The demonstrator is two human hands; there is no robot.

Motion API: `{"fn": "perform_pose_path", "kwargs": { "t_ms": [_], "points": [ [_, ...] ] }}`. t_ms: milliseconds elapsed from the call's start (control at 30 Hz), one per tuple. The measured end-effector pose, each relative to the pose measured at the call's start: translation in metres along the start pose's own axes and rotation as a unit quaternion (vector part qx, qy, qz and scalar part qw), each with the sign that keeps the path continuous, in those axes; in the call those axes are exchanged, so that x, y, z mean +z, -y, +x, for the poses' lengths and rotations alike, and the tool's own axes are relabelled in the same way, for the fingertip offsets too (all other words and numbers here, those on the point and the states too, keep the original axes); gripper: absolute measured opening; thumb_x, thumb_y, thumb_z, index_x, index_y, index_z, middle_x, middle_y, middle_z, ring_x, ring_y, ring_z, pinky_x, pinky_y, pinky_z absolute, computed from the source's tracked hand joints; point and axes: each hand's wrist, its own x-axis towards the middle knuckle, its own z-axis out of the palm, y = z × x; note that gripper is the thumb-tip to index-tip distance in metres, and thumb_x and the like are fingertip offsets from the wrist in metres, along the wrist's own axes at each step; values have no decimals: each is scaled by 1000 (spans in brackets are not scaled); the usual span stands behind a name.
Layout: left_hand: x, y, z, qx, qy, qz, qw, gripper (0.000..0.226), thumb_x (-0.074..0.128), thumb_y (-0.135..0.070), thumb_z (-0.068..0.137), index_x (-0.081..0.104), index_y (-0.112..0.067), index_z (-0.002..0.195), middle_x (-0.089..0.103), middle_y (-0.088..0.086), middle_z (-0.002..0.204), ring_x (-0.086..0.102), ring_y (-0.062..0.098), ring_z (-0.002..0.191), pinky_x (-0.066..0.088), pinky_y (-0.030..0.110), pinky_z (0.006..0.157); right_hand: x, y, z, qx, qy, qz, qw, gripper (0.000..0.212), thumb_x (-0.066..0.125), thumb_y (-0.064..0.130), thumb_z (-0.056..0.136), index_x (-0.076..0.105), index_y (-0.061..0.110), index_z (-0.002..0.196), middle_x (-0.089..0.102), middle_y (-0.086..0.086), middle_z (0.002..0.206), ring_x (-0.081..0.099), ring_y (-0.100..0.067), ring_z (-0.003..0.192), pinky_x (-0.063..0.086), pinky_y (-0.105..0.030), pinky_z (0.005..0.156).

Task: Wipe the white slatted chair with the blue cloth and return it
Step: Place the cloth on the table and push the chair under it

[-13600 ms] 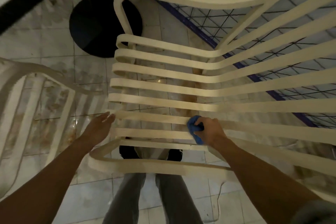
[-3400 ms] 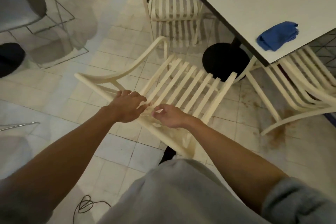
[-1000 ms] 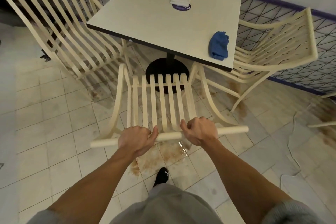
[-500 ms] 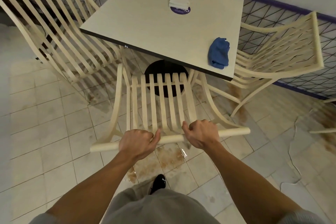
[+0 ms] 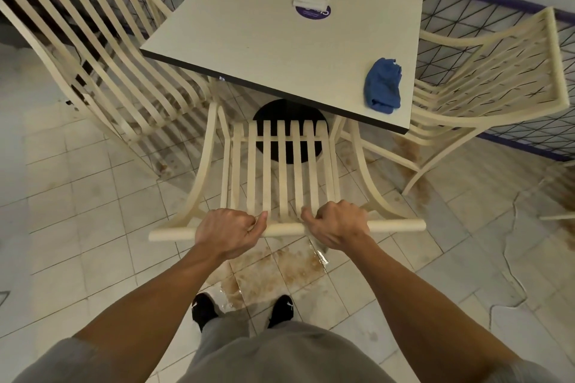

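Observation:
The white slatted chair [image 5: 281,171] stands upright in front of me, its seat facing the table and its front slats reaching under the table edge. My left hand [image 5: 228,232] and my right hand [image 5: 337,225] both grip the chair's top rail, fingers curled round it, about a hand's width apart. The blue cloth [image 5: 383,86] lies crumpled on the near right corner of the white square table [image 5: 249,40], away from both hands.
Another slatted chair [image 5: 102,50] stands left of the table, and a third [image 5: 485,71] to its right against a black wire fence [image 5: 466,19]. A white folded item on a purple disc [image 5: 312,6] lies on the table. Brown stains mark the tiled floor by my feet.
The chair has slid forward toward the table, its seat front now reaching under the table edge. Both hands keep their grip on the top rail.

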Motion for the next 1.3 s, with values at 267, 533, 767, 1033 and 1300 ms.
{"fn": "perform_pose_path", "kwargs": {
  "t_ms": [267, 533, 767, 1033, 1300],
  "points": [
    [-4, 28, 4, 47, 1, 3, 999, 77, 10, -62, 93, 61, -22, 51, 45, -9, 44, 51, 18, 44, 28, 25, 47, 6, 20, -11, 10, 7, 0, 1000, 67, 19, 69, 86, 66, 22, 75, 57, 1, 62, 54, -19, 58, 47, -32, 63],
    [-9, 49, 24, 81, 14, 9, 997, 85, 0, -65, 88, 69, -24, 61, 44, -8, 46, 50, 16, 50, 25, 28, 50, 5, 33, -7, -21, -4, -1, 1000, 40, 23, 57, 92, 50, 34, 112, 56, 3, 68, 53, -20, 61, 38, -33, 59],
    [-10, 59, 49, 83, 31, 7, 996, 84, 3, -67, 89, 74, -27, 70, 53, -5, 50, 53, 15, 52, 33, 28, 52, 4, 42, 6, 68, -65, 59, 994, 70, 11, 65, 78, 64, 21, 63, 55, 3, 55, 49, -16, 49, 29, -27, 49],
    [-16, 60, 55, 80, 71, -19, 994, 71, 7, -63, 95, 59, -28, 60, 50, -7, 52, 44, 8, 47, 26, 29, 52, 6, 39, 15, 72, -101, 90, 988, 69, 17, 65, 84, 63, 20, 58, 54, 4, 49, 52, -13, 45, 38, -23, 48],
    [-35, 90, 48, -7, 103, -197, 975, 45, 35, -43, 103, 66, -19, 82, 63, -4, 69, 60, 21, 64, 42, 32, 57, -11, 43, 31, 54, 77, 235, 968, 36, 44, 51, 91, 63, 31, 115, 70, 2, 100, 61, -12, 74, 47, -28, 68]
  ]
}}
